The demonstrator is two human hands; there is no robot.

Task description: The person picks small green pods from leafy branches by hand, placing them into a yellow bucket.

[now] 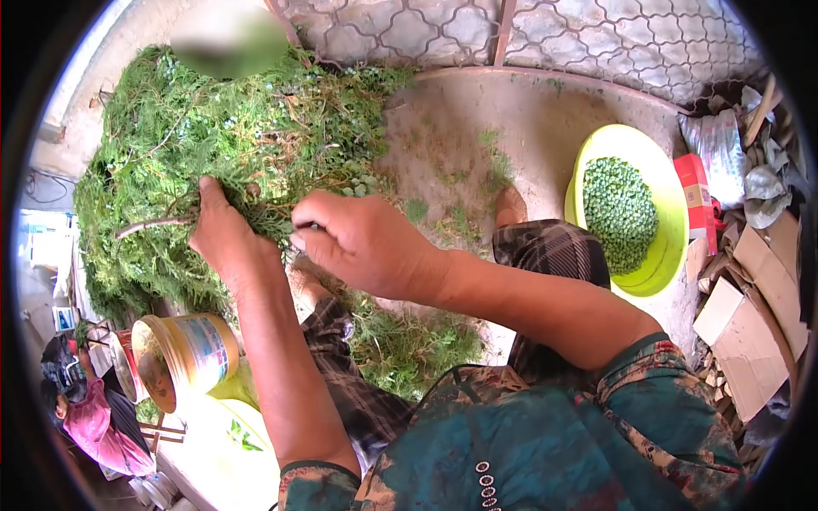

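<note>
My left hand [228,228] is closed around an evergreen branch [158,225]; its bare brown stem sticks out to the left and green scaly sprigs spread toward the right. Right beside those sprigs, my right hand [365,242] is curled with thumb and forefinger pinched together. Whatever the pinch holds is hidden. Beyond both hands lies a large heap of cut evergreen branches [136,162], dotted with pale bluish-green cones. To the right, a yellow-green basin [677,204] contains a pile of small green cones [618,213].
A yellow bucket [217,345] lies tipped at the left, near a person in a pink top [102,426]. Loose sprigs [417,341] are on the floor between my legs. Cardboard [741,341], a red box [696,196] and plastic bags line the right side. A metal lattice [579,34] stands behind.
</note>
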